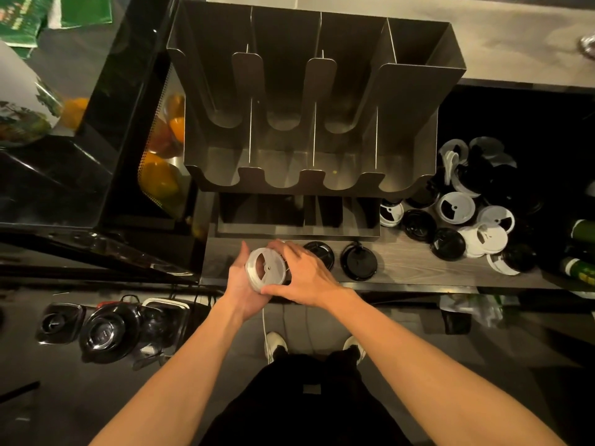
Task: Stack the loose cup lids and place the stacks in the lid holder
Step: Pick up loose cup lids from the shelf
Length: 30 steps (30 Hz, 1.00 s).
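We are squaring round white plastic lids [265,268], left hand [240,286] and right hand [306,275] clasping them; next, likely loading the grey metal holder [409,123] beyond.

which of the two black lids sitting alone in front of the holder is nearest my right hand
The left black lid, partly covered by the right hand. The right black lid lies fully in view, farther toward the loose pile.
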Each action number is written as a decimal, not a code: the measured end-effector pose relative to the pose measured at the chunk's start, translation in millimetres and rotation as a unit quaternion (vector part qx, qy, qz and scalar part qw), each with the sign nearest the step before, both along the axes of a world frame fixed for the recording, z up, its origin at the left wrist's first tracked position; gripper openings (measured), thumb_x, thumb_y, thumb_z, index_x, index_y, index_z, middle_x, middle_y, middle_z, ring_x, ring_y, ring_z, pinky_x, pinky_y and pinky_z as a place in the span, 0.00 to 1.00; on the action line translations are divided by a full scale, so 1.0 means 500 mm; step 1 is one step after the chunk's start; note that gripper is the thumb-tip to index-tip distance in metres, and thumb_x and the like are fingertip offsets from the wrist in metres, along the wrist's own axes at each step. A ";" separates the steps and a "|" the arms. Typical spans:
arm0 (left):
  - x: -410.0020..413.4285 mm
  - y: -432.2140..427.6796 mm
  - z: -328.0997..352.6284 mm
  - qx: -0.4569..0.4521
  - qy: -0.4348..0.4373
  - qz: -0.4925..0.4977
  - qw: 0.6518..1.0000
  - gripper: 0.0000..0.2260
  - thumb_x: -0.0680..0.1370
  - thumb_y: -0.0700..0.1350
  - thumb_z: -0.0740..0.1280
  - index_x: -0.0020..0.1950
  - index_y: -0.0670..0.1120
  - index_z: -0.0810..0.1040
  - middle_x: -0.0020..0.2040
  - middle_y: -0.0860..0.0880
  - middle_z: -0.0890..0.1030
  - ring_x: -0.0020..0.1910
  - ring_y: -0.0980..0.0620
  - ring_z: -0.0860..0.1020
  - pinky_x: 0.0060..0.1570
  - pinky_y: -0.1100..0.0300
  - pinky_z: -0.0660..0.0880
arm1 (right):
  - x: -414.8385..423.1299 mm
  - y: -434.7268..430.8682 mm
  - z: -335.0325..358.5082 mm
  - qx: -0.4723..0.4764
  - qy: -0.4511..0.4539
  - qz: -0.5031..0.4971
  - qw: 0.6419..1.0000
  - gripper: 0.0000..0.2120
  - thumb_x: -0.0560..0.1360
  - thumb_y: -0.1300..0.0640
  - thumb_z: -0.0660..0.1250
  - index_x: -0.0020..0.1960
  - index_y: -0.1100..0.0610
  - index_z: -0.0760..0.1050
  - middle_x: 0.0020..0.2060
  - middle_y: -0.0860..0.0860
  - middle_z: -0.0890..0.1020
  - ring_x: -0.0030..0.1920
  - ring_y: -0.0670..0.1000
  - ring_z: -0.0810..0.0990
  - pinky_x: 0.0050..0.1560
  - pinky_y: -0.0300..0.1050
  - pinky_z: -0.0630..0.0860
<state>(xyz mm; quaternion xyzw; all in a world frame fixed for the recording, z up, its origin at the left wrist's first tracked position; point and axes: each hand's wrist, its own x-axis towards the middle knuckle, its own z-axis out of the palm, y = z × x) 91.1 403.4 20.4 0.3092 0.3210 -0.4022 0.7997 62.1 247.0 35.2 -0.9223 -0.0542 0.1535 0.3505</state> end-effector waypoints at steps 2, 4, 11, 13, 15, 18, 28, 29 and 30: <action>-0.005 -0.003 0.003 -0.004 -0.005 0.001 1.000 0.35 0.80 0.70 0.52 0.73 0.44 0.74 0.66 0.37 0.80 0.59 0.40 0.82 0.52 0.48 0.81 | -0.004 0.006 -0.007 0.000 0.015 -0.011 1.000 0.44 0.68 0.32 0.73 0.77 0.47 0.60 0.72 0.49 0.70 0.72 0.51 0.68 0.73 0.53 0.65; -0.008 -0.005 0.003 -0.014 -0.010 0.017 1.000 0.34 0.80 0.69 0.51 0.73 0.47 0.74 0.65 0.38 0.80 0.57 0.40 0.83 0.50 0.47 0.82 | -0.010 0.013 -0.013 -0.008 0.016 -0.023 1.000 0.43 0.68 0.31 0.71 0.77 0.47 0.62 0.71 0.49 0.70 0.71 0.52 0.69 0.73 0.55 0.67; -0.015 -0.007 -0.008 -0.003 -0.014 0.025 1.000 0.32 0.81 0.69 0.50 0.72 0.48 0.75 0.68 0.39 0.78 0.61 0.40 0.80 0.56 0.45 0.78 | -0.026 0.042 -0.017 -0.010 0.033 -0.087 0.996 0.42 0.67 0.28 0.68 0.76 0.41 0.62 0.71 0.46 0.70 0.71 0.50 0.68 0.73 0.52 0.65; -0.016 0.004 -0.013 0.004 -0.018 -0.003 1.000 0.34 0.80 0.69 0.51 0.70 0.45 0.77 0.68 0.38 0.78 0.64 0.40 0.79 0.61 0.46 0.75 | -0.029 0.047 -0.020 -0.014 0.036 -0.088 0.995 0.43 0.65 0.26 0.69 0.74 0.41 0.62 0.70 0.46 0.70 0.69 0.50 0.70 0.71 0.51 0.69; -0.011 0.017 -0.010 0.013 -0.042 -0.054 0.998 0.33 0.80 0.67 0.55 0.66 0.41 0.79 0.63 0.37 0.81 0.60 0.41 0.81 0.61 0.47 0.75 | -0.035 0.045 -0.018 0.011 0.030 -0.112 0.993 0.42 0.64 0.28 0.72 0.72 0.43 0.64 0.67 0.45 0.72 0.66 0.48 0.72 0.67 0.49 0.72; -0.003 0.022 -0.003 0.055 -0.128 -0.141 0.980 0.23 0.80 0.54 0.63 0.69 0.40 0.76 0.62 0.38 0.82 0.57 0.44 0.81 0.62 0.45 0.74 | -0.045 0.039 -0.027 0.013 0.004 -0.194 0.981 0.41 0.63 0.31 0.74 0.69 0.49 0.68 0.61 0.46 0.73 0.60 0.47 0.74 0.61 0.46 0.74; 0.039 0.034 -0.024 0.141 -0.203 -0.258 0.934 0.22 0.80 0.55 0.65 0.72 0.49 0.72 0.64 0.45 0.82 0.62 0.47 0.81 0.59 0.47 0.79 | -0.027 -0.005 -0.060 -0.031 -0.054 -0.010 0.998 0.42 0.67 0.45 0.73 0.78 0.48 0.60 0.72 0.49 0.67 0.71 0.53 0.68 0.69 0.60 0.70; 0.044 0.042 -0.024 0.142 -0.214 -0.281 0.925 0.21 0.81 0.56 0.63 0.72 0.49 0.73 0.64 0.45 0.82 0.62 0.47 0.81 0.61 0.47 0.78 | -0.022 -0.010 -0.059 -0.034 -0.060 0.008 0.998 0.42 0.67 0.45 0.73 0.77 0.49 0.61 0.71 0.49 0.67 0.71 0.53 0.68 0.69 0.59 0.71; 0.048 0.050 -0.024 0.131 -0.220 -0.299 0.919 0.21 0.82 0.56 0.62 0.72 0.49 0.73 0.64 0.45 0.82 0.63 0.46 0.80 0.63 0.46 0.77 | -0.016 -0.015 -0.058 -0.035 -0.064 0.026 0.997 0.42 0.67 0.45 0.74 0.77 0.49 0.62 0.71 0.49 0.68 0.71 0.52 0.68 0.70 0.57 0.70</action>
